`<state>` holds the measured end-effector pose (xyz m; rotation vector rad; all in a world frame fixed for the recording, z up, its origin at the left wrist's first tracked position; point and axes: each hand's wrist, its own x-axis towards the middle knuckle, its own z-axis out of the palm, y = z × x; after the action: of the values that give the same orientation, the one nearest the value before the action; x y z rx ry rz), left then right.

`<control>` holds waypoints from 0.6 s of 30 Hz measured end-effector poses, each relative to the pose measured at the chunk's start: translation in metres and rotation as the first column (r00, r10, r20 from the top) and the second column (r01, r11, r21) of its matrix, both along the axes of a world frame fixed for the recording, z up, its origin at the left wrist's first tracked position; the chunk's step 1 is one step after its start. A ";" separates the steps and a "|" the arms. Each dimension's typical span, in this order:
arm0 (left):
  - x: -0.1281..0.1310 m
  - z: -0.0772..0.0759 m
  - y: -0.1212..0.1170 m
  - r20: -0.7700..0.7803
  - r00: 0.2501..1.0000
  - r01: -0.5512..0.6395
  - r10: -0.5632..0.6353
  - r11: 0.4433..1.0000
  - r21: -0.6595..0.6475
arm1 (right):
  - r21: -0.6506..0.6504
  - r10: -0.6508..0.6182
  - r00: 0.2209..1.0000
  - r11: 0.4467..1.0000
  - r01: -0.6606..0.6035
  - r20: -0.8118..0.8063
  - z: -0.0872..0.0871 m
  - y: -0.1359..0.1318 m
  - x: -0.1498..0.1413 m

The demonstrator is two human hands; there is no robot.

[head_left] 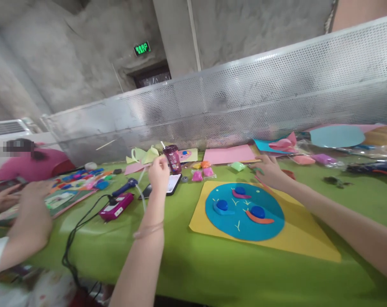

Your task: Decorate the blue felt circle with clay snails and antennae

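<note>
L hand (159, 171) raised, curled, nr cup (173, 161); R hand (272, 172) outstretched, palm down.

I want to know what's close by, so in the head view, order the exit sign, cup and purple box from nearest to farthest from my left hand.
1. Cup: just right of your left hand.
2. Purple box: left of the hand, toward the camera.
3. Exit sign: high in the background.

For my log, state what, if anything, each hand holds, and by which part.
It cannot be told: left hand curled, right hand by something green; blur hides any hold.
</note>
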<state>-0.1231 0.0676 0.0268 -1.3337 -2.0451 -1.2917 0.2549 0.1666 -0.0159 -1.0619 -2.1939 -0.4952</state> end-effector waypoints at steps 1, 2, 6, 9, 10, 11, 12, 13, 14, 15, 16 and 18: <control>-0.011 -0.006 -0.007 -0.040 0.999 -0.009 0.005 0.993 -0.121 | 0.001 -0.002 1.000 1.000 0.002 -0.004 0.000 0.000 -0.001; -0.020 -0.012 -0.013 -0.101 0.995 -0.007 -0.019 0.967 -0.255 | 0.003 -0.005 1.000 1.000 0.005 -0.005 0.000 0.001 -0.002; -0.034 -0.028 -0.026 -0.213 0.977 -0.133 0.031 0.865 -0.484 | 0.015 -0.001 1.000 1.000 0.001 0.006 0.001 0.000 -0.006; -0.031 -0.030 -0.024 -0.217 0.976 -0.132 0.017 0.838 -0.530 | 0.013 0.010 1.000 1.000 -0.010 0.010 0.001 -0.002 -0.007; -0.030 -0.029 -0.022 -0.214 0.977 -0.130 0.011 0.823 -0.553 | 0.015 0.011 1.000 1.000 -0.011 0.014 0.001 -0.003 -0.007; -0.029 -0.029 -0.021 -0.212 0.977 -0.131 0.007 0.808 -0.574 | 0.018 0.012 1.000 1.000 -0.012 0.020 0.002 -0.004 -0.007; -0.029 -0.030 -0.020 -0.212 0.977 -0.133 0.006 0.795 -0.592 | 0.022 0.012 1.000 1.000 -0.013 0.025 0.002 -0.005 -0.007; -0.030 -0.030 -0.019 -0.214 0.977 -0.135 0.003 0.786 -0.604 | 0.026 0.013 1.000 1.000 -0.013 0.028 0.002 -0.005 -0.006; -0.030 -0.030 -0.019 -0.215 0.977 -0.135 0.000 0.781 -0.610 | 0.028 0.014 0.999 0.999 -0.014 0.030 0.003 -0.006 -0.006; -0.031 -0.030 -0.019 -0.218 0.976 -0.134 -0.002 0.780 -0.611 | 0.027 0.013 0.999 1.000 -0.014 0.030 0.004 -0.007 -0.006; -0.031 -0.031 -0.019 -0.219 0.976 -0.133 -0.004 0.783 -0.608 | 0.023 0.011 1.000 1.000 -0.012 0.028 0.004 -0.007 -0.005; -0.031 -0.031 -0.020 -0.221 0.975 -0.131 -0.004 0.795 -0.593 | 0.002 0.007 1.000 1.000 -0.007 0.025 0.005 -0.008 -0.005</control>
<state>-0.1545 0.0475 -0.0047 -1.5508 -2.4179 -0.4214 0.2499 0.1589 -0.0109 -1.0522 -2.2171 -0.5106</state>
